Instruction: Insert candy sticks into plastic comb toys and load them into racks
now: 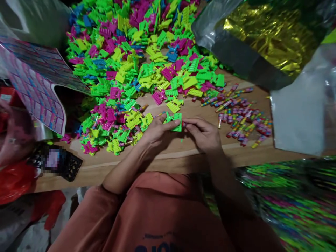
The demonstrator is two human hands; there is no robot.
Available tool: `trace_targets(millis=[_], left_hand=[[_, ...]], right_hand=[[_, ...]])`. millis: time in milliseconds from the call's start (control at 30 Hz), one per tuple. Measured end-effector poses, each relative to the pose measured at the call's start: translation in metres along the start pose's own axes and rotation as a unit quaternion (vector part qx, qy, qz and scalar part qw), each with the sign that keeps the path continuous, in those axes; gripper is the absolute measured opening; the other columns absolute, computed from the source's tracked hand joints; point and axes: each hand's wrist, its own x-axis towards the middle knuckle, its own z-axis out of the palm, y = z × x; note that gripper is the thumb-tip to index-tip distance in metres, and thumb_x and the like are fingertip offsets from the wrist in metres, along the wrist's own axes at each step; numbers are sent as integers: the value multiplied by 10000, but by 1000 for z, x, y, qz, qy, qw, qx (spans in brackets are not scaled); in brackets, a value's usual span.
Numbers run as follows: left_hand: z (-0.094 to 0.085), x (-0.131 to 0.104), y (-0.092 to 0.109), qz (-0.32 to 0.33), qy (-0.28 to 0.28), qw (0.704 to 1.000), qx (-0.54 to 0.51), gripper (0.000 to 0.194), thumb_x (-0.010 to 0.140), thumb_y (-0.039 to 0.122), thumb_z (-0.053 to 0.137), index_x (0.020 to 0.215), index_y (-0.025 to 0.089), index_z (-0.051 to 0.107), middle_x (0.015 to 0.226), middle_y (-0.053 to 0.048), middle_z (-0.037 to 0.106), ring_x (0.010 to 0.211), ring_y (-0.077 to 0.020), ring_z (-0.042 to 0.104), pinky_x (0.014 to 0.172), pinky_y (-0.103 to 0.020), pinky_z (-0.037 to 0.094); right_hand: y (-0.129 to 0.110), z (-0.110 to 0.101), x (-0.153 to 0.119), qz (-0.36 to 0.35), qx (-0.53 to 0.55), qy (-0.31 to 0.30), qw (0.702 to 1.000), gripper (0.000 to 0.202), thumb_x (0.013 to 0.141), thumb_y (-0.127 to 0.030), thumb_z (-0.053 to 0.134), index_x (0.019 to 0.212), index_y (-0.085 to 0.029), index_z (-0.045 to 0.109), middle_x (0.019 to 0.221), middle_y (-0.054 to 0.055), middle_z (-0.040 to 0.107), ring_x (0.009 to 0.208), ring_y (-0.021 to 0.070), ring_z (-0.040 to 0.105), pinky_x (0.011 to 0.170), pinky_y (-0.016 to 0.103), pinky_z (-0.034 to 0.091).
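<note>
My left hand grips a flat green plastic piece with its thumb on top, over the near part of the wooden table. At the right edge of that piece, my right hand pinches a small tube with a coloured wrapper; its far end meets the green piece, and my fingers cover most of it. Just beyond my hands lies a yellow plastic piece. To the right of my right hand is a loose pile of small wrapped tubes.
A large heap of green, pink, yellow and blue plastic pieces spreads over the wooden table. At left stand a printed sheet and a dark tray. A bag with gold foil and a white sheet are at right.
</note>
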Motion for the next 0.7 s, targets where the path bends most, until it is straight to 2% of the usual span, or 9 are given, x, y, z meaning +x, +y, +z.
trace_targets(millis=[100,167,333,400,467,533,600,667,700], left_hand=[[1,-1,4,4,4,999,42,679,491,421,1185,932,186,725,848,-13,801,729,-178,746,743,-315,607],[2,-2,3,39,12,994,102,589,559,406,1155,918,193,739,860,-11,800,741,-166,719,747,-298,576],[0,-6,-13,167,68,954,238,330,839,418,975,921,228,718,828,3,752,767,-177,646,738,-294,510],[-1,-7,-17,213,88,929,290,302,862,419,958,913,239,722,834,1,744,799,-188,645,752,-294,505],[-3,-9,-14,218,78,924,305,318,848,446,974,900,243,734,823,-5,741,786,-191,646,740,-297,511],[-7,-13,-5,178,57,937,296,371,817,499,995,898,242,741,802,-12,744,730,-188,641,689,-300,512],[-17,-20,12,152,65,936,311,436,763,546,1024,900,244,741,781,-9,743,677,-181,630,630,-298,496],[-34,-30,36,169,111,907,369,466,724,568,1034,929,261,750,792,-2,752,666,-186,634,610,-308,505],[-44,-37,49,186,138,881,414,468,717,576,1031,953,274,762,810,1,760,679,-197,644,624,-328,528]], right_hand=[[0,-3,1,-21,-14,11,1000,158,1045,-426,764,1096,-322,872,1042,62,852,964,280,811,900,495,712],[0,-4,2,-43,-45,6,998,128,1053,-384,747,1075,-328,861,1066,68,856,1018,296,817,960,528,709],[-1,6,-1,-125,-119,27,985,205,1093,-215,644,1093,-300,829,1061,69,831,1018,257,805,920,435,688],[-2,15,-5,-140,-139,55,979,232,1112,-192,602,1111,-281,816,1062,79,821,1054,254,801,938,421,679],[-4,21,-8,-148,-138,56,978,243,1134,-201,582,1134,-275,814,1075,81,823,1081,250,799,965,417,675],[-6,20,-11,-148,-121,21,981,210,1136,-236,620,1176,-284,821,1106,69,835,1086,245,800,978,412,677],[-7,8,-12,-121,-122,-14,985,199,1110,-284,689,1257,-296,823,1169,62,841,1074,247,798,972,415,682],[-4,-14,-13,-68,-158,-10,985,261,1083,-330,723,1326,-303,814,1216,71,833,1045,254,791,943,426,685],[-1,-28,-14,-34,-189,8,981,278,1079,-348,716,1336,-304,812,1222,79,825,1038,261,784,935,436,684]])
